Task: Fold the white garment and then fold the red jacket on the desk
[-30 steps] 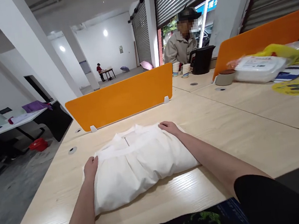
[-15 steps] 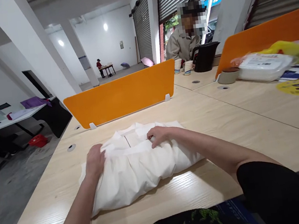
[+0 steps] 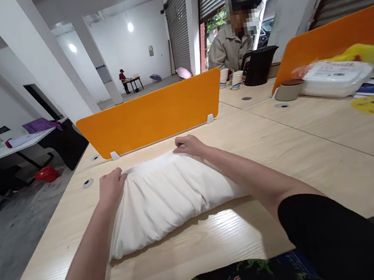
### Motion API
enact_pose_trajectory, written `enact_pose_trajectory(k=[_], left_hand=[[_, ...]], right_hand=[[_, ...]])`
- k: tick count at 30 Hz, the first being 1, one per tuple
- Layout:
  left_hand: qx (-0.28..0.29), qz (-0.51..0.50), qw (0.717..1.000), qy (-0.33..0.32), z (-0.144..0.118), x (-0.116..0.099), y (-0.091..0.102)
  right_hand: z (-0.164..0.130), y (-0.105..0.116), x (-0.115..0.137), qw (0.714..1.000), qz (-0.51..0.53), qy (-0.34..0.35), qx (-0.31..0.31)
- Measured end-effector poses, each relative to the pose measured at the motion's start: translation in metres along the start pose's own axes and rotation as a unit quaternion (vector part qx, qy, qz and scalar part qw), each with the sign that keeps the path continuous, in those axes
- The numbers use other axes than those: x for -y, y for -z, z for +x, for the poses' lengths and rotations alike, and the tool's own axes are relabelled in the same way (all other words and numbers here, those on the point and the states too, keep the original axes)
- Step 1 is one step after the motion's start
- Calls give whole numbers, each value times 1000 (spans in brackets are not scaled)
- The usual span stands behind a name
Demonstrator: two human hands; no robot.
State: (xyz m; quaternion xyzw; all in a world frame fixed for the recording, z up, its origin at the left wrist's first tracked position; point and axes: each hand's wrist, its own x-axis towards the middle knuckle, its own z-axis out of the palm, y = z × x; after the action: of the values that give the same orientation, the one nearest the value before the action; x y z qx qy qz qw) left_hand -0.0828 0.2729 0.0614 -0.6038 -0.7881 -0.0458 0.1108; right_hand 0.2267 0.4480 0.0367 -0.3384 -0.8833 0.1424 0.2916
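A folded cream-white garment (image 3: 163,197) lies on the pale wooden table (image 3: 240,238) in front of me, its front part gathered in soft creases. My left hand (image 3: 111,185) pinches the far left corner of its upper edge. At the far right corner of the same edge, my right hand (image 3: 189,146) grips the cloth between thumb and fingers. The edge runs fairly straight between both hands and covers the collar area.
An orange divider (image 3: 153,114) stands just beyond the garment. At the right are a tape roll (image 3: 289,90), plastic-wrapped white boxes (image 3: 336,77), paper cups (image 3: 237,79) and a black jug (image 3: 260,66). Behind them is a person in a beige shirt (image 3: 226,46).
Both hands have moved away from me, drawing the garment's upper edge over the collar and inner opening that showed before. The right hand has closed on the cloth.
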Motion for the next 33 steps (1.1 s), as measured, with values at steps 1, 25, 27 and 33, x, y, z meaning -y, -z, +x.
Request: enact_pose_trajectory(k=[1,25,27,33], left_hand=[[11,26,999,17,4,-3,-12],[34,4,999,31,-10,-11,-86],[38,-7,999,35,-15,-11,-85],[59,-47,994,81,-10,-16,-84]], right_hand=[[2,-13,-6,999,-32,-33,3],[-87,11,-36,946,-160,-257,-118],[-89,17,-46,939,-157,-265,-152],[-100,2,-72,930,-173,-325,-4]])
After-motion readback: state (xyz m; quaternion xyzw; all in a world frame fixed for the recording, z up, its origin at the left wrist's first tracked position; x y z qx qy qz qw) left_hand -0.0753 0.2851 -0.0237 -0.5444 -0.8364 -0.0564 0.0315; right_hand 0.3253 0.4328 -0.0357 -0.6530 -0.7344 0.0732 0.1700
